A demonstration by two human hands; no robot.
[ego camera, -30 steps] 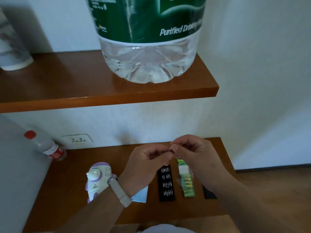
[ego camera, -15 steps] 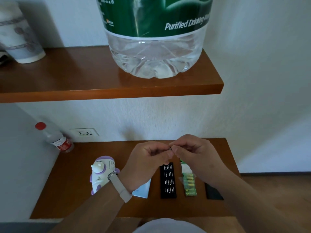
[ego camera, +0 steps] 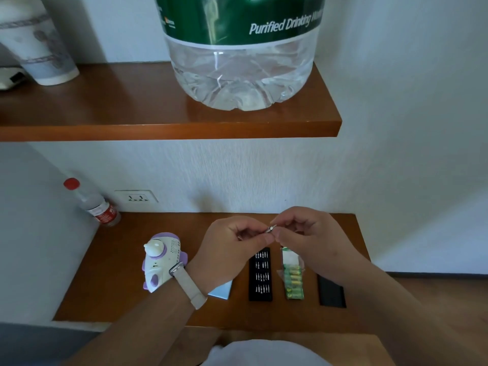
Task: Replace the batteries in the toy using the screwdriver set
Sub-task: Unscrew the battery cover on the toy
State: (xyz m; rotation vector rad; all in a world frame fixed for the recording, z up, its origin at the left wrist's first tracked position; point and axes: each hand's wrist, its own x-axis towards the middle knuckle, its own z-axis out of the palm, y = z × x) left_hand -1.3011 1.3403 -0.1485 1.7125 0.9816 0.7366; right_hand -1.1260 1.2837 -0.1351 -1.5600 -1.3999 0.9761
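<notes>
Now, nearest to you, one pale watch strap [ego camera: 188, 285] is circling your left wrist above the front of the lower shelf [ego camera: 111, 286]. Four things are lying on that shelf in a row, left to right. One white-and-purple toy [ego camera: 161, 260] is lying just beside your left wrist. One black bit tray [ego camera: 260, 283] is carrying four rows of small metal bits. One green battery pack [ego camera: 292, 278] is holding what looks like four cells, and one black lid [ego camera: 331, 291] is lying at the right end. One pale blue card [ego camera: 221, 289] is peeking out from under your left wrist, between the toy and the tray. The print on the battery pack is showing too small to read.

Raised over the tray and the pack, your two hands are meeting. Your left hand [ego camera: 232, 249] is curling its fingers round one slim silver screwdriver [ego camera: 271, 229]. Your right hand [ego camera: 311, 233] is pinching its tip end between thumb and forefinger. The tool is hanging in the air, clear of the shelf and apart from the toy.

Further back, one small clear bottle [ego camera: 92, 204] with a red cap and red label is standing in the left corner, beside one white wall socket [ego camera: 136, 198]. Above, the upper shelf [ego camera: 132, 122] is carrying one large clear water jug [ego camera: 243, 62] whose green label is reading "Purified Drinking". One patterned paper cup [ego camera: 39, 48] is standing at the shelf's left end.
</notes>
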